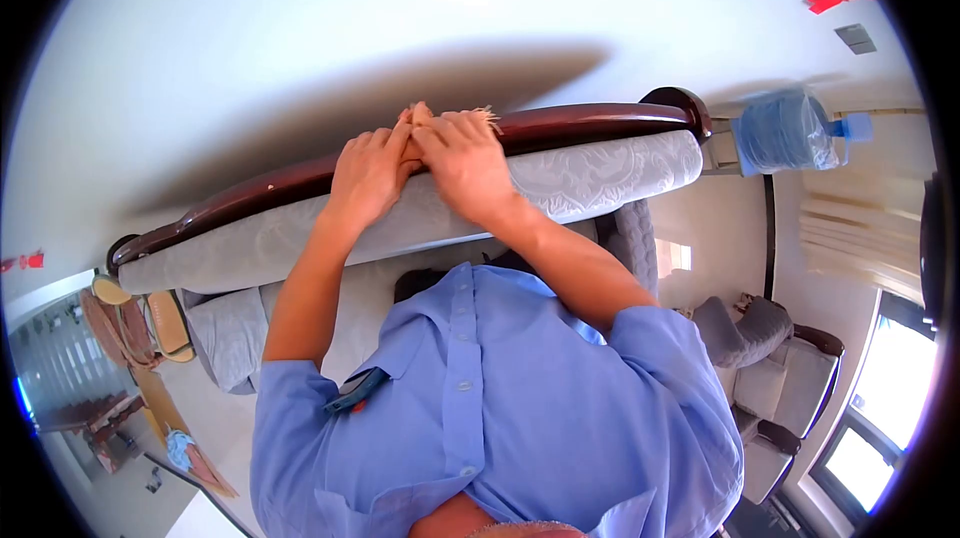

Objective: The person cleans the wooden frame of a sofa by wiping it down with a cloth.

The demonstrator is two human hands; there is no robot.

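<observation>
My left hand (368, 178) and my right hand (462, 163) meet over the dark, glossy wooden top rail (585, 118) of a sofa. The fingers of both are bent and pressed close together, with the fingertips touching or nearly so. Pale fringe-like strands (488, 119) stick out beside my right hand's knuckles; the rest of that thing is hidden under the fingers. Just below the rail runs the grey patterned sofa back (590, 178), close under both wrists. What my left hand pinches, if anything, does not show.
A blue water bottle (785, 133) in clear plastic stands right of the sofa. Grey armchairs (785, 378) are by the window (890, 388) at lower right. The white wall (330, 28) rises directly behind the rail. A phone (357, 390) sits in my shirt pocket.
</observation>
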